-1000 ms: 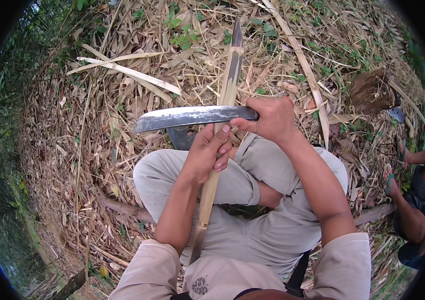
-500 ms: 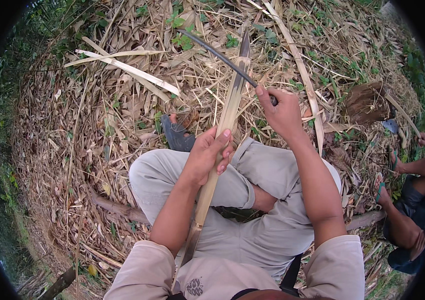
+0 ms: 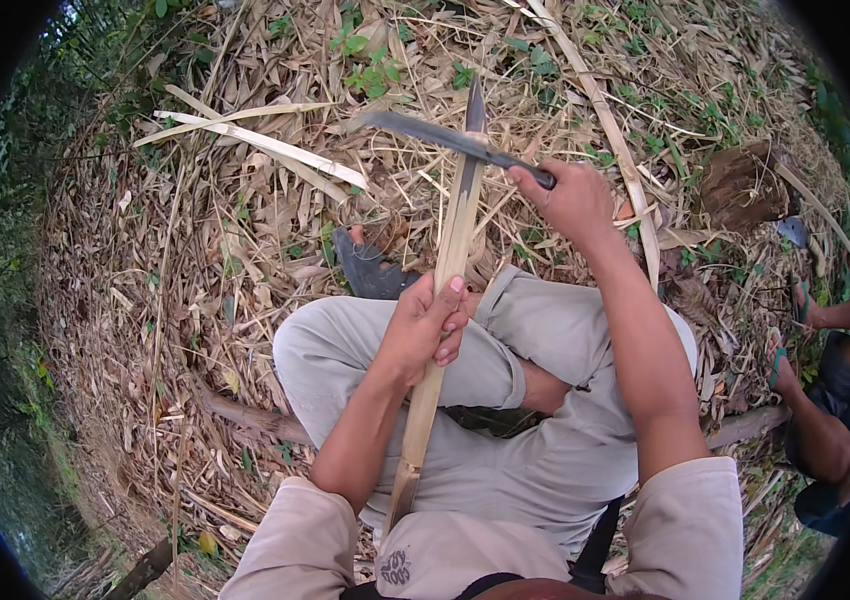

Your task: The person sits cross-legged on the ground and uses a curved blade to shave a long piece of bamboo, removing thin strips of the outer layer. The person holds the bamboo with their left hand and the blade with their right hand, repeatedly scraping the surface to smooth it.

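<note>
My left hand (image 3: 428, 325) is wrapped round a long pale bamboo strip (image 3: 457, 235), which runs from near my belly out past my crossed legs. Toward its far end the strip has dark patches and a pointed tip. In my right hand (image 3: 572, 203) is the dark handle of a long curved knife (image 3: 413, 127). Its blade lies crosswise over the strip near the far end and points left; the outer blade is blurred by motion. Whether the edge bites into the bamboo cannot be made out.
Several cut strips (image 3: 262, 143) lie crossed on dry leaves at the far left. A long strip (image 3: 600, 105) lies to the right, near a wood stump (image 3: 745, 187). A dark sandal (image 3: 370, 268) shows by my left knee. Another person (image 3: 825, 400) sits at the right edge.
The knife has swung from a steep slant to lie more nearly across the bamboo strip. My left hand still grips the strip, now slightly lower in view.
</note>
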`<move>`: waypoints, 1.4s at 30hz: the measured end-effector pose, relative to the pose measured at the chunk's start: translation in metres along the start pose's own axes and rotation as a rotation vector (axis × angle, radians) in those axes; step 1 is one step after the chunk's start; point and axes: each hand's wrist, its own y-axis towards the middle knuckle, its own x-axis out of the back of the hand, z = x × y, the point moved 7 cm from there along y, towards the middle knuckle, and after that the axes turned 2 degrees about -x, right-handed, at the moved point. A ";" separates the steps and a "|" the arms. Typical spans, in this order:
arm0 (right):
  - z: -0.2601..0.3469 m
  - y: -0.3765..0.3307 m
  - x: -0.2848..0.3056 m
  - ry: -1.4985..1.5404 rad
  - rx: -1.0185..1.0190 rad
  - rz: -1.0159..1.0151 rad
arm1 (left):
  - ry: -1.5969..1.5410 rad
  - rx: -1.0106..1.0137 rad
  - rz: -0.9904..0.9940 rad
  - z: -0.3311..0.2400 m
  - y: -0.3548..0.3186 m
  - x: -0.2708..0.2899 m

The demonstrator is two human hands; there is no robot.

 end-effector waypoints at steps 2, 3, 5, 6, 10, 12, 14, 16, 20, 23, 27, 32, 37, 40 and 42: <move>-0.061 0.031 0.021 0.015 -0.337 0.023 | 0.004 -0.015 0.071 -0.002 -0.006 -0.006; -0.077 0.038 0.027 -0.001 -0.399 0.018 | 0.004 -0.023 0.097 -0.004 -0.009 -0.006; -0.061 0.032 0.029 0.112 -0.390 0.011 | -0.024 -0.062 0.045 -0.018 0.003 0.001; -0.052 0.025 0.029 0.163 -0.384 0.014 | -0.046 -0.079 0.017 -0.023 0.010 0.005; -0.001 -0.001 0.010 0.293 -0.260 0.065 | -0.024 -0.067 0.025 -0.015 0.023 -0.001; 0.034 -0.011 0.010 0.265 -0.147 0.159 | -0.030 -0.064 0.020 -0.014 0.022 0.003; 0.058 -0.026 0.007 0.212 0.022 0.192 | -0.040 -0.067 -0.008 -0.016 0.020 0.002; 0.079 -0.041 0.004 0.145 0.255 0.155 | 0.000 -0.072 -0.051 -0.014 0.019 0.004; 0.090 -0.062 0.003 0.074 0.397 0.109 | 0.025 -0.068 -0.055 -0.005 0.019 0.004; 0.068 -0.043 -0.005 0.089 0.316 0.115 | 0.154 -0.084 -0.095 -0.002 0.012 0.001; 0.058 -0.033 -0.006 0.029 0.256 0.073 | 0.171 -0.055 -0.106 -0.004 0.006 0.000; -0.078 0.042 0.022 0.021 -0.364 0.090 | 0.145 0.007 0.083 0.025 -0.018 -0.008; -0.048 -0.001 0.004 0.486 -0.526 0.092 | 0.032 -0.064 -0.025 -0.008 0.013 -0.002; -0.008 -0.016 -0.004 0.555 -0.446 0.160 | -0.251 0.035 0.062 -0.006 0.022 -0.001; 0.015 -0.024 -0.013 0.535 -0.301 0.195 | -0.336 0.047 0.125 -0.002 0.027 0.004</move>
